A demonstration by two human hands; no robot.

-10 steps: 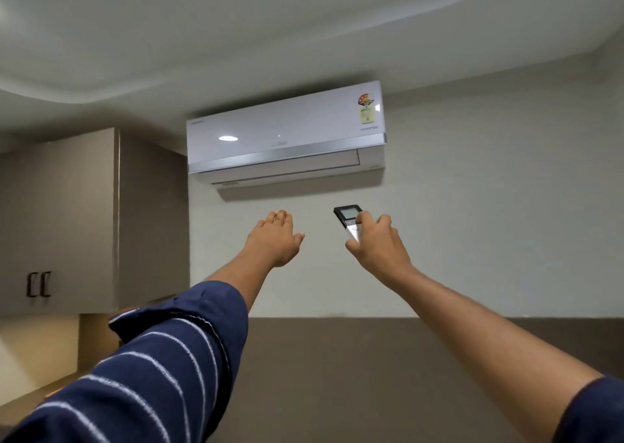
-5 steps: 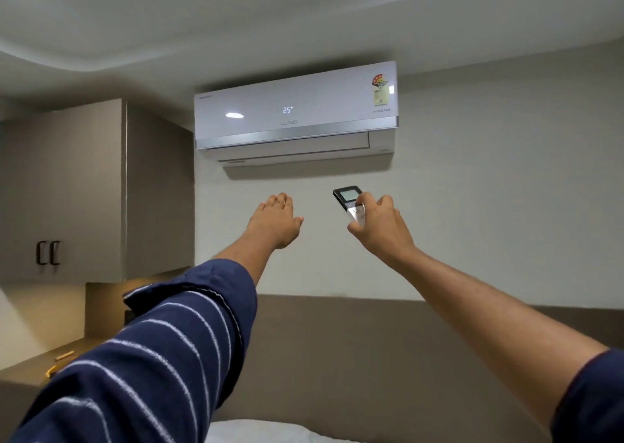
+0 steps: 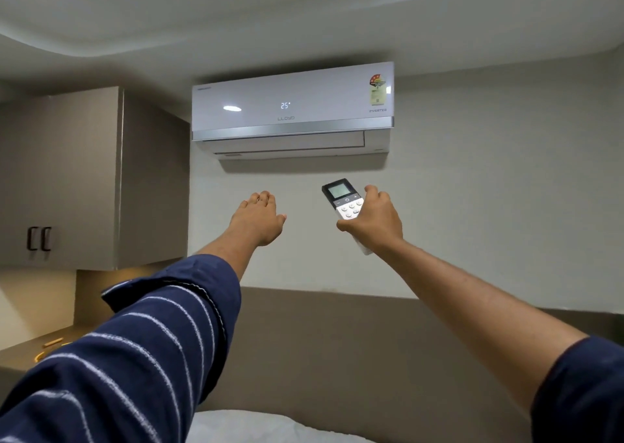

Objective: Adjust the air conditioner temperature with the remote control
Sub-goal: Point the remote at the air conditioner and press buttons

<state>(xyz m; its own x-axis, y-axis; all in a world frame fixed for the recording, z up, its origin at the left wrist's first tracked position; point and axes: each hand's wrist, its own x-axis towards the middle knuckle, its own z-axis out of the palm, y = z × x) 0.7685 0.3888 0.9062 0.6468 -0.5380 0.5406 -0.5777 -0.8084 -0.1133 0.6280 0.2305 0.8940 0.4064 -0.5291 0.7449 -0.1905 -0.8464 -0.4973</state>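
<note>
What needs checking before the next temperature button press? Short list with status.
1. Remote control held in right hand: ok.
2. Remote's top end aimed up at the air conditioner: ok.
3. Unit powered, panel display reads 25: ok.
4. Thumb on a temperature button: not ok; the buttons are uncovered.
5. Left hand empty, open, clear of the remote: ok.
6. Reading on the remote's own screen: cannot tell, too small.

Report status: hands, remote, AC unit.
Right hand gripping remote, aimed up at air conditioner. Left hand open, empty. Unit display reads 25. Nothing between remote and unit.
</note>
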